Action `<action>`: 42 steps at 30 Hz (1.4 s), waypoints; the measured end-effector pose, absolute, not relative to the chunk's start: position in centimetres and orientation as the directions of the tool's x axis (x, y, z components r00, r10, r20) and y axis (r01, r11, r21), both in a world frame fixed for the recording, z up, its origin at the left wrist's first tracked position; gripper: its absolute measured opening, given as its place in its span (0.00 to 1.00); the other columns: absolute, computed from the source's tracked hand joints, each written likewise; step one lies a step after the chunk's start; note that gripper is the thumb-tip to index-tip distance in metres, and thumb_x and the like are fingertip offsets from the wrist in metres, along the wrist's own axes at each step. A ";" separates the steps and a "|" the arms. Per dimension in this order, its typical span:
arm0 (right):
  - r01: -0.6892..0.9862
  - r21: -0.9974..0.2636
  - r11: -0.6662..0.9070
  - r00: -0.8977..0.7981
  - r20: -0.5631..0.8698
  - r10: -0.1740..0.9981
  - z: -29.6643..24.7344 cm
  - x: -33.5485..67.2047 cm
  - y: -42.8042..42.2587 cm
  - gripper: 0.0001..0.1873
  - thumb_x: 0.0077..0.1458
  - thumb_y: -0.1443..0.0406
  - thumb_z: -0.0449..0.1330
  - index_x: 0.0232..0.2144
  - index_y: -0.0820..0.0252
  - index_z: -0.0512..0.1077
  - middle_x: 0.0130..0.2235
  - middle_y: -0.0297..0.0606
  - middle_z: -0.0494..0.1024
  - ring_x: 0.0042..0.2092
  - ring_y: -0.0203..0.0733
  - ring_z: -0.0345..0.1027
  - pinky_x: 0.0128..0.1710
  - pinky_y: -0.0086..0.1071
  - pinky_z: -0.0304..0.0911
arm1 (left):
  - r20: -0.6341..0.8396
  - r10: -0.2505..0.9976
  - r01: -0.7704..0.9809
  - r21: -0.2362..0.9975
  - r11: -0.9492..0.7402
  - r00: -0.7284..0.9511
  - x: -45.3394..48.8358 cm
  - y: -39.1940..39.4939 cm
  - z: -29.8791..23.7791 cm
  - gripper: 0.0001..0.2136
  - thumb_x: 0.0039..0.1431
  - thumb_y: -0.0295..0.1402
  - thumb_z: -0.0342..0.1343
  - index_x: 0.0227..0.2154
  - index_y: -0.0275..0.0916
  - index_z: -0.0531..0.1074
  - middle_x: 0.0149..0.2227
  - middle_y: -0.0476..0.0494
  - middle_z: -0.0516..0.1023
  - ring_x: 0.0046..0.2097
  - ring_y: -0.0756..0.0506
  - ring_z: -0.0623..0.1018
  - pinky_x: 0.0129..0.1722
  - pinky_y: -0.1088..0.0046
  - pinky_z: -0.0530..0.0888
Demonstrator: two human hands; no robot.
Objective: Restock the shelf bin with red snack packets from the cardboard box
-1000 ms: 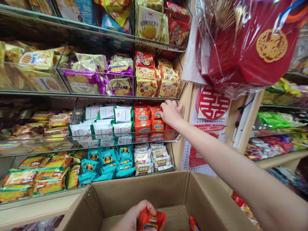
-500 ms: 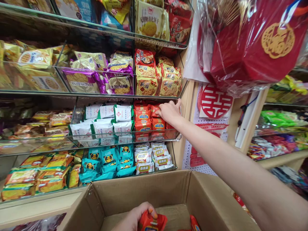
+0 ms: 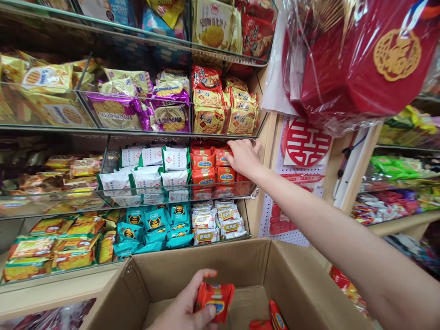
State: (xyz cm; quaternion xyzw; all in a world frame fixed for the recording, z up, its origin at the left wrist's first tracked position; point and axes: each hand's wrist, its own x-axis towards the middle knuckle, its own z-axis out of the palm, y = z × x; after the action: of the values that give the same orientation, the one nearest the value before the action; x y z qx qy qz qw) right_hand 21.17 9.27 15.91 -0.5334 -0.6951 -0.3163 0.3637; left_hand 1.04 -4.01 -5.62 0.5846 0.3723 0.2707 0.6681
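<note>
My right hand [image 3: 243, 156] reaches up to the middle glass shelf [image 3: 220, 196] and rests, fingers curled, on the stacked orange-red snack packets [image 3: 205, 167] at its right end. I cannot see a packet in its grasp. My left hand [image 3: 187, 308] is low in front, inside the open cardboard box [image 3: 192, 270], with thumb and fingers closed on one orange-red snack packet [image 3: 215, 299]. More of the same packets [image 3: 273, 317] lie on the box floor to the right.
White-and-green packets [image 3: 151, 172] fill the section left of the red ones. Teal packets [image 3: 151, 229] and white packets [image 3: 216, 220] lie on the shelf below, yellow and purple biscuit bags above. Red bags in plastic [image 3: 357, 59] hang at the upper right beside a pegboard.
My left hand has lifted its packet higher and turned it face up. My right hand shifted slightly on the shelf's red packets, its fingers now curled down.
</note>
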 end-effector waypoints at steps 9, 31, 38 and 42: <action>0.495 -0.160 0.854 -0.697 0.514 0.500 3.7 18.7 -0.3 0.14 0.53 0.63 0.54 0.41 0.65 0.67 0.40 0.43 0.72 0.42 0.40 0.63 0.44 0.32 0.58 | 0.031 0.943 -0.044 0.999 -0.018 0.332 -0.2 -2.6 -3.1 0.21 0.46 0.45 0.59 0.40 0.39 0.66 0.36 0.47 0.76 0.35 0.48 0.74 0.32 0.75 0.68; 0.158 -0.905 0.394 -0.479 0.279 0.832 -1.5 19.5 0.0 0.15 0.47 0.63 0.59 0.39 0.62 0.70 0.39 0.39 0.73 0.38 0.38 0.67 0.40 0.34 0.63 | -0.022 0.954 -0.191 0.978 0.083 0.300 0.1 -2.7 -1.7 0.15 0.53 0.43 0.54 0.36 0.36 0.70 0.32 0.44 0.80 0.31 0.47 0.78 0.30 0.76 0.71; 0.185 -0.901 0.393 -0.538 0.242 0.807 -1.6 18.7 -0.4 0.18 0.47 0.62 0.59 0.42 0.61 0.67 0.34 0.35 0.71 0.34 0.34 0.64 0.36 0.31 0.62 | -0.027 0.952 -0.144 0.987 0.074 0.304 0.3 -2.5 -2.7 0.19 0.49 0.45 0.56 0.38 0.37 0.67 0.26 0.48 0.78 0.24 0.51 0.75 0.25 0.78 0.67; 0.083 -0.959 0.270 -0.455 0.205 0.867 -1.4 18.3 -0.5 0.16 0.44 0.63 0.61 0.36 0.63 0.65 0.31 0.33 0.68 0.31 0.31 0.62 0.33 0.28 0.60 | 0.028 0.952 -0.143 0.990 0.017 0.305 0.5 -2.9 -2.8 0.19 0.47 0.40 0.60 0.41 0.41 0.65 0.33 0.49 0.76 0.31 0.51 0.74 0.26 0.79 0.66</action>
State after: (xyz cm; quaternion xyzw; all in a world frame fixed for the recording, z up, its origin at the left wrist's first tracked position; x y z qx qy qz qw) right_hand 18.32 -0.50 -1.43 -0.3426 -0.6928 0.4974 0.3941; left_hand 0.54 -2.95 -2.77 0.5356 0.3774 0.4526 0.6049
